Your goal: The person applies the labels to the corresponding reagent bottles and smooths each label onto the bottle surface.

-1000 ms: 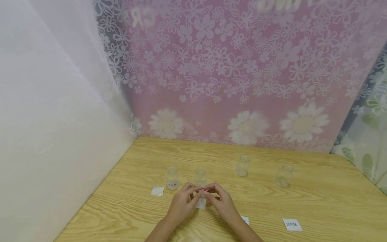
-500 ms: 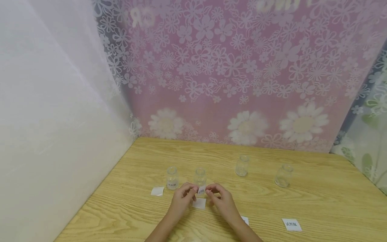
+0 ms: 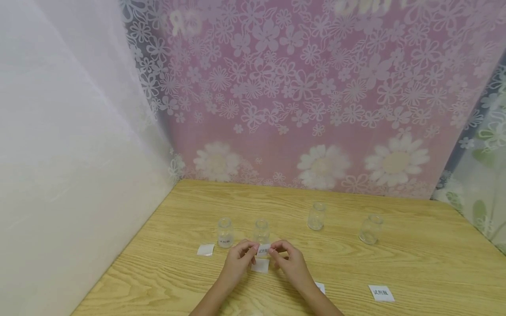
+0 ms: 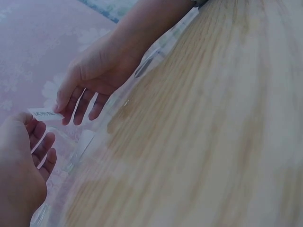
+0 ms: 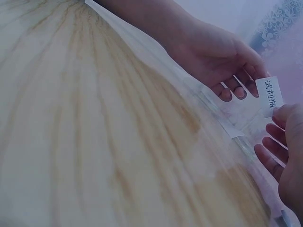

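Observation:
Between both hands is a small white label (image 3: 263,250) printed with dark characters, raised above the table. My left hand (image 3: 238,259) pinches its left edge between thumb and forefinger. At its right edge, my right hand (image 3: 288,260) pinches it the same way, and the right wrist view shows the label (image 5: 269,96) stretched flat between the fingertips. Just behind the label stands a clear glass bottle (image 3: 262,228), its lower part covered by label and fingers. On the table below the hands lies a blank white paper square (image 3: 260,265).
Left of the hands stands a glass bottle (image 3: 225,232) bearing a label, with a white square (image 3: 205,250) beside it. Farther right stand two plain glass bottles, one at the back (image 3: 317,216) and another (image 3: 370,229). A printed label (image 3: 381,293) lies at front right; another (image 3: 320,287) is partly behind the right forearm.
The label has turned so its printed face shows toward the head camera. Both hands have parted slightly, uncovering more of the blank square below.

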`<state>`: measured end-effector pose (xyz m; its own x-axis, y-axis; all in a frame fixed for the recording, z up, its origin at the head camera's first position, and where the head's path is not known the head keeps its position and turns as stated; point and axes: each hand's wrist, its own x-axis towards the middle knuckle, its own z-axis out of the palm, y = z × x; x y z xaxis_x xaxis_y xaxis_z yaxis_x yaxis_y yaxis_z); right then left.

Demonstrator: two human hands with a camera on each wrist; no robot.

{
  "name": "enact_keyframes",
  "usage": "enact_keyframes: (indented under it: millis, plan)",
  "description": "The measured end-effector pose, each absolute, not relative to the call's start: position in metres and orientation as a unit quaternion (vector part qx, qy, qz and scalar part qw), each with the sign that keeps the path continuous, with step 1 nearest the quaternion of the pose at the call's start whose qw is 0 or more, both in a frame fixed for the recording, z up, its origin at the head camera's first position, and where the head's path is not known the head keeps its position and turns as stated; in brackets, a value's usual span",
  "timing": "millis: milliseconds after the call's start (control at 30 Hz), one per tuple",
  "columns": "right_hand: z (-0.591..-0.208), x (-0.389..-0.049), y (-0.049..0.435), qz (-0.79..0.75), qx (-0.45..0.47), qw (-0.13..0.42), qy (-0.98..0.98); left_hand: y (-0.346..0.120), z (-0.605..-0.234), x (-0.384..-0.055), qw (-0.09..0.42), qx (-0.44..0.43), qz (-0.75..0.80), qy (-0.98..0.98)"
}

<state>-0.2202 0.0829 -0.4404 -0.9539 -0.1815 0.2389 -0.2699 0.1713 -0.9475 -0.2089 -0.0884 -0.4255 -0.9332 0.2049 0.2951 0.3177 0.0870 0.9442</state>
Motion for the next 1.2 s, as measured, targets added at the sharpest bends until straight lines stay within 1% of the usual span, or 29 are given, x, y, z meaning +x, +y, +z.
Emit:
enact_keyframes:
  millis: [133, 433, 567, 700, 933, 1200]
  plan:
    - [-0.438, -0.219, 0.083, 0.628, 0.141, 0.038, -0.764, -0.088, -0.425, -0.209, 0.041, -0.159, -0.650, -0.742]
    - [-0.452, -0.226, 0.085, 0.617, 0.139, 0.061, -0.772, -0.087, -0.427, -0.212, 0.049, -0.133, -0.652, -0.744]
    - [-0.452, -0.226, 0.085, 0.612, 0.134, 0.069, -0.777, -0.087, -0.429, -0.212, 0.058, -0.120, -0.662, -0.738]
    - [-0.452, -0.226, 0.085, 0.608, 0.132, 0.071, -0.780, -0.087, -0.428, -0.211, 0.066, -0.122, -0.636, -0.759]
    - [-0.424, -0.209, 0.079, 0.588, 0.145, 0.081, -0.791, -0.086, -0.424, -0.208, 0.082, -0.114, -0.609, -0.781]
    - [-0.448, -0.228, 0.082, 0.559, 0.168, 0.112, -0.805, -0.087, -0.422, -0.208, 0.090, -0.121, -0.595, -0.790]
